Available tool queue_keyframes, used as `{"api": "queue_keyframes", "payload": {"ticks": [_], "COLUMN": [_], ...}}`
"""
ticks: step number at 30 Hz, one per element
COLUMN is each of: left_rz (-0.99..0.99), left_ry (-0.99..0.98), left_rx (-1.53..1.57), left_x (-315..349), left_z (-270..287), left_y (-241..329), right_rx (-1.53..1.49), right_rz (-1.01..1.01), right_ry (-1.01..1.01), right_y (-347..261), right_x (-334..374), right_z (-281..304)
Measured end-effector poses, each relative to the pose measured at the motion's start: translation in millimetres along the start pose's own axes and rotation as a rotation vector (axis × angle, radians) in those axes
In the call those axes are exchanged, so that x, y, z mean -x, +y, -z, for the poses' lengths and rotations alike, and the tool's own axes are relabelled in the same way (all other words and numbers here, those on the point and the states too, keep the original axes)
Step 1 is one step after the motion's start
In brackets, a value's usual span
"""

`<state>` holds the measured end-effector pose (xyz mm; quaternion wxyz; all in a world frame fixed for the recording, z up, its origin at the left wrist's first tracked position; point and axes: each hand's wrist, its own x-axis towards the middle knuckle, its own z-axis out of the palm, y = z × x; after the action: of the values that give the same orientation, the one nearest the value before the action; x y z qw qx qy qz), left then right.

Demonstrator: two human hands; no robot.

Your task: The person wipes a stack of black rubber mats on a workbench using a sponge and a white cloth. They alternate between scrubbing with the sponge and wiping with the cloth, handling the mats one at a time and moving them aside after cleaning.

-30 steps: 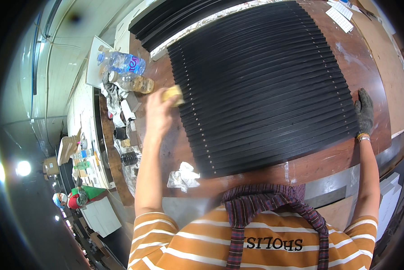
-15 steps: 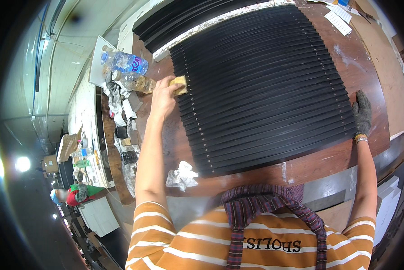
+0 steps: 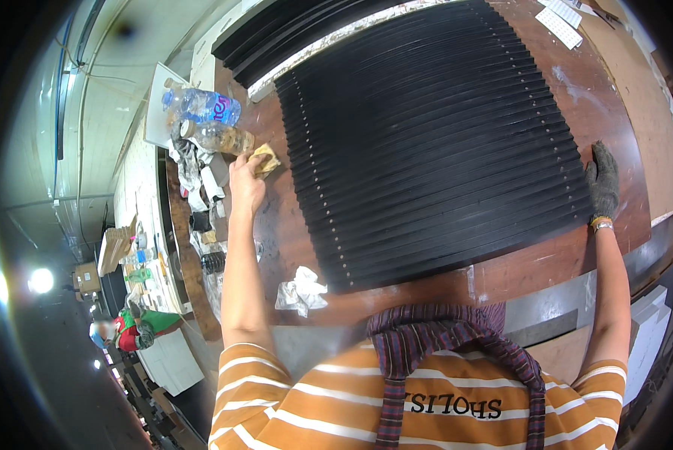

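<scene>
Brown tabletop (image 3: 520,270), ribbed black slats (image 3: 434,150), left hand (image 3: 246,184) around blotchy yellow sponge (image 3: 268,160), right hand (image 3: 604,182) unclenched.

Along the left side of the brown table (image 3: 614,112), a clear bottle with a blue label (image 3: 211,107) sits beside a smaller bottle with cloudy brownish contents (image 3: 218,136), in front of a white board (image 3: 156,101). Stained rags (image 3: 188,166) are heaped near them. A crumpled white tissue (image 3: 304,287) lies by the near edge. Printed white sheets (image 3: 559,30) rest at the far right corner, near a long tan panel (image 3: 651,120). Farther left, a co-worker in red and green (image 3: 128,334) is near a white box-like block (image 3: 173,365), with a bright lamp (image 3: 41,280) beyond.
</scene>
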<state>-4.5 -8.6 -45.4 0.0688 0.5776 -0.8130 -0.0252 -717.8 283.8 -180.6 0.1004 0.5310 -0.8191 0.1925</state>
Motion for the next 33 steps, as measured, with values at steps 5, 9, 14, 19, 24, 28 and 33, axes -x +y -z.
{"api": "queue_keyframes", "payload": {"ticks": [5,9,14,19,24,28,33], "left_rz": [-0.262,0.089,-0.342,-0.354,0.003,-0.319,0.114], "left_ry": [-0.115,-0.063,0.063,-0.029,-0.011,0.009,-0.038], "left_rx": [0.195,-0.107,0.222,0.177,0.007,0.2,-0.155], "left_x": [40,65,82,112,142,143,148], "left_z": [7,28,10,5,36,15,21], "left_y": [-15,2,101,80,18,36,14], "right_rx": [-0.055,-0.042,-0.01,0.034,-0.005,0.012,0.016], "right_rz": [0.008,-0.004,0.014,0.049,-0.019,0.006,-0.009], "right_ry": [-0.007,-0.009,-0.003,-0.017,-0.003,-0.029,-0.019], "right_y": [4,2,2,9,9,8,9], "right_x": [0,0,-3,-6,-2,-4,-6], "right_z": [-1,-1,0,-4,-6,-5,-3]}}
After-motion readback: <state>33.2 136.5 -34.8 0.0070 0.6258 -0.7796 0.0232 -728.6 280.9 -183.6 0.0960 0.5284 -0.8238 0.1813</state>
